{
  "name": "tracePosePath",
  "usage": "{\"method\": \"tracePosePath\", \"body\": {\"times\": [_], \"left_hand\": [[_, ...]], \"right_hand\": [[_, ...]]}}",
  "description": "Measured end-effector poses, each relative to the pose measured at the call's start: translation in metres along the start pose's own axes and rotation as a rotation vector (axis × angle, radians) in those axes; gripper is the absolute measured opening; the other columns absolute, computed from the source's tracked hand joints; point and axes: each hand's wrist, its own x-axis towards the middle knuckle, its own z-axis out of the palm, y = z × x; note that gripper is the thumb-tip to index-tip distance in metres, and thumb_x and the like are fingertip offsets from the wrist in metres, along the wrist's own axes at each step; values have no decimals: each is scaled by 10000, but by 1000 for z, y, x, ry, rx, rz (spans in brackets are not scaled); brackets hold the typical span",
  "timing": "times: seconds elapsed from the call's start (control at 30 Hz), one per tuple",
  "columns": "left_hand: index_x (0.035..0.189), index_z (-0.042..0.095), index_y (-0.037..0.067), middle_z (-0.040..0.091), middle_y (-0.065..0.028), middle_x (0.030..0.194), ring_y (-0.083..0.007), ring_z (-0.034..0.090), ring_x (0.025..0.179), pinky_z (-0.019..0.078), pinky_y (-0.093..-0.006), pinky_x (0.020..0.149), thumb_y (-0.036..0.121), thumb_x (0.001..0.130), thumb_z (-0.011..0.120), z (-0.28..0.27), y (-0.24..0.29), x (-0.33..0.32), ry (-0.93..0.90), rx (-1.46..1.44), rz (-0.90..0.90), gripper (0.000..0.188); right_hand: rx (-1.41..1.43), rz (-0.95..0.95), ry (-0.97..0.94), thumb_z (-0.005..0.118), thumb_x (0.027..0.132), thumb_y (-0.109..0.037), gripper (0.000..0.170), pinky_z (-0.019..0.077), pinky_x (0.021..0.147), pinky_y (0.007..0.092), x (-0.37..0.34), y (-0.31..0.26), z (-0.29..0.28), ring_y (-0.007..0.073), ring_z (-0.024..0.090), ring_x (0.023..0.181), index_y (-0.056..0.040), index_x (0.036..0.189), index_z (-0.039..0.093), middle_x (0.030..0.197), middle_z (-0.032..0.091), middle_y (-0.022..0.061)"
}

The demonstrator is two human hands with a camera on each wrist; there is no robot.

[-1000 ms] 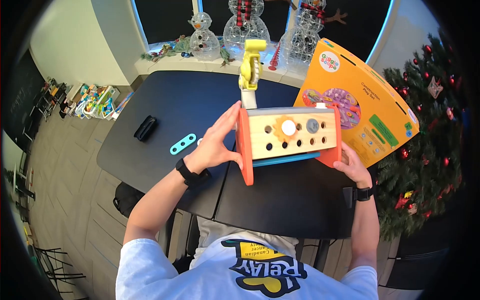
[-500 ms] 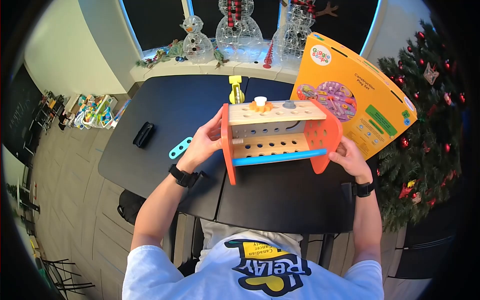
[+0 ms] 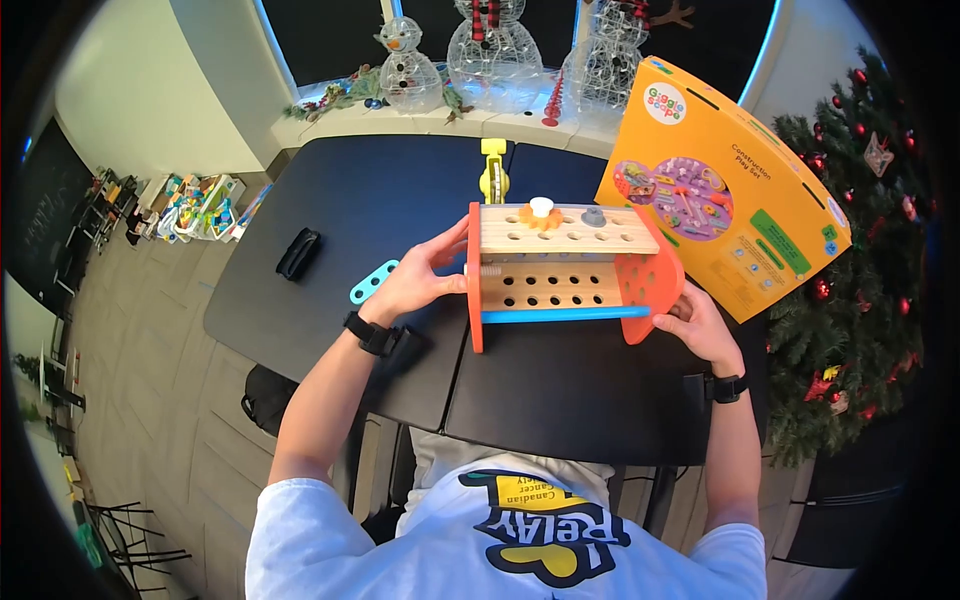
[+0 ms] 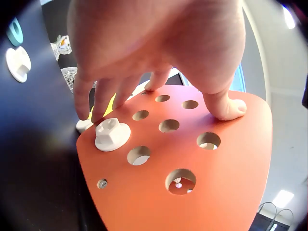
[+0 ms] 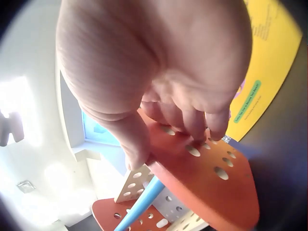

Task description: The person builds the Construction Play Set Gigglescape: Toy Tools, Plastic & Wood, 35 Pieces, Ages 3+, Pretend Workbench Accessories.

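A wooden toy workbench point(image 3: 560, 282) with red-orange end panels, a holed top and a blue front bar stands between my hands. My left hand point(image 3: 413, 282) grips its left end panel point(image 4: 226, 183), thumb on the outer face and fingers reaching the far edge. Next to those fingertips a white hex nut point(image 4: 111, 134) sits on the panel. My right hand point(image 3: 703, 325) holds the right end panel point(image 5: 207, 178), thumb at the front edge and fingers bent against the outer face. On top are an orange gear point(image 3: 527, 221) with a white bolt head point(image 3: 541, 206) and a grey knob point(image 3: 593, 216).
A yellow toy piece point(image 3: 494, 172) stands behind the workbench's left end. Left on the black table point(image 3: 330, 340) lie a teal holed strip point(image 3: 374, 282) and a black case point(image 3: 298, 254). Another white nut point(image 4: 18, 64) lies there. A yellow-orange box point(image 3: 745, 200) stands behind at right.
The workbench has swung in my hands: its holed top faced me, then tipped away, exposing the inside, and now leans partly back towards me. Both hands have kept hold of the ends.
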Motion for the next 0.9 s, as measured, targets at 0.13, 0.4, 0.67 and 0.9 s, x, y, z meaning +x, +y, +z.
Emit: {"method": "tracePosePath", "body": {"times": [0.13, 0.4, 0.67, 0.9], "left_hand": [[1351, 693, 36, 716, -171, 1335, -311, 679, 1237, 517, -425, 1063, 364, 961, 769, -23, 9, -11, 240, 337, -113, 516], [1105, 770, 36, 742, -150, 1109, -345, 686, 1065, 568, -418, 938, 183, 879, 781, -40, -11, -35, 76, 1031, -48, 270], [1156, 718, 19, 648, -142, 1093, -317, 701, 938, 579, -380, 882, -6, 907, 715, -8, 10, -31, 243, 753, 7, 249], [1171, 619, 1, 660, -51, 1123, -120, 652, 1031, 535, -270, 869, 15, 1021, 672, 19, 75, -42, 439, 3, 120, 160]], "right_hand": [[-75, -110, 104, 806, 924, -90, 747, 426, 1176, 398, -1, -2, -3, 213, 579, 1346, 13, 1562, 430, 1461, 602, 130], [-581, -628, 612, 669, 913, -77, 347, 473, 1048, 425, -4, -44, 27, 316, 637, 1204, 25, 1244, 671, 1275, 705, 165], [-611, -730, 399, 694, 825, 27, 299, 577, 882, 391, 7, -70, 98, 343, 709, 1009, -10, 1121, 705, 1099, 717, 165], [-408, -621, 180, 729, 869, -17, 308, 584, 861, 373, 25, -75, 136, 311, 723, 969, 0, 1176, 700, 1098, 718, 163]]}}
